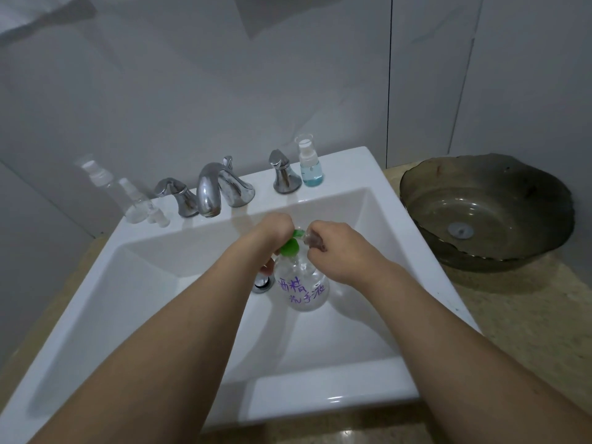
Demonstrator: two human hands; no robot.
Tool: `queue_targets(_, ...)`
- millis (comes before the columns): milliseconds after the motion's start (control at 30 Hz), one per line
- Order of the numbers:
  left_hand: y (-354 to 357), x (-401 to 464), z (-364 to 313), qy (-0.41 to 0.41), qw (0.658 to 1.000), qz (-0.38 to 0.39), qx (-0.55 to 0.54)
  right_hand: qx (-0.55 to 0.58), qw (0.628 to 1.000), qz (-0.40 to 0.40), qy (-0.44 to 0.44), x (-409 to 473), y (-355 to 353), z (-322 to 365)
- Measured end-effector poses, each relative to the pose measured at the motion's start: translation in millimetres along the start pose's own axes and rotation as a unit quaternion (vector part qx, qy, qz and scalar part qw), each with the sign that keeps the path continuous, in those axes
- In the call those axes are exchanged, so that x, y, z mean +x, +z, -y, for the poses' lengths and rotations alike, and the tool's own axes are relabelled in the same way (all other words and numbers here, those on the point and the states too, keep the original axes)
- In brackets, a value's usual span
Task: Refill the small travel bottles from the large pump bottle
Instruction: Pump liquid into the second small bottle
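A large clear pump bottle (302,285) with purple handwriting and a green pump head (291,246) stands in the white sink (320,389), near its middle. My left hand (272,229) curls over the green pump head from the left. My right hand (333,251) grips a small clear travel bottle (310,238) held at the pump's nozzle. A small spray bottle with blue liquid (310,165) stands on the sink's back ledge at the right. Two empty clear spray bottles (136,200) stand at the ledge's left end, with a small loose cap (157,216) beside them.
A chrome faucet (209,190) with two handles (174,193) (283,174) sits on the back ledge. The drain plug (261,283) shows just left of the pump bottle. A dark glass bowl basin (487,213) rests on the beige counter to the right. Grey tiled wall behind.
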State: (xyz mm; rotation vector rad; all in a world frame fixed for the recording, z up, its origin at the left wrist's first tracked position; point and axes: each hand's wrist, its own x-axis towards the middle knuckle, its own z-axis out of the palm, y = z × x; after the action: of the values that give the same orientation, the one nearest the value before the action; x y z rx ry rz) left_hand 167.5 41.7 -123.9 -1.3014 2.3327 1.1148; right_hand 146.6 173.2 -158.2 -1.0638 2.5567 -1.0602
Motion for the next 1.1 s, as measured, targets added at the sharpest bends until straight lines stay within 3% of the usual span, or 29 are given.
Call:
queue_targets(133, 0.4, 3.1, 0.0, -0.012, 1.0, -0.008, 0.009, 0.005, 1.0, 0.005, 0.008, 0.4, -0.4, -0.7)
queue_targets(500, -26.1, 1.6, -9.5, -0.024, 0.994, 0.102, 0.03, 0.018, 0.999, -0.037, -0.013, 0.5, -2.4, 2.4)
queue_targets(867, -4.4, 7.7, 2.4, -0.013, 0.999, 0.046, -0.005, 0.003, 1.0, -0.001, -0.002, -0.4, 0.2, -0.8)
queue_targets(1100, -3.6, 10.9, 2.5, -0.017, 0.998, 0.056, -0.012, 0.0, 1.0, -0.001, -0.003, 0.6, 0.9, -2.2)
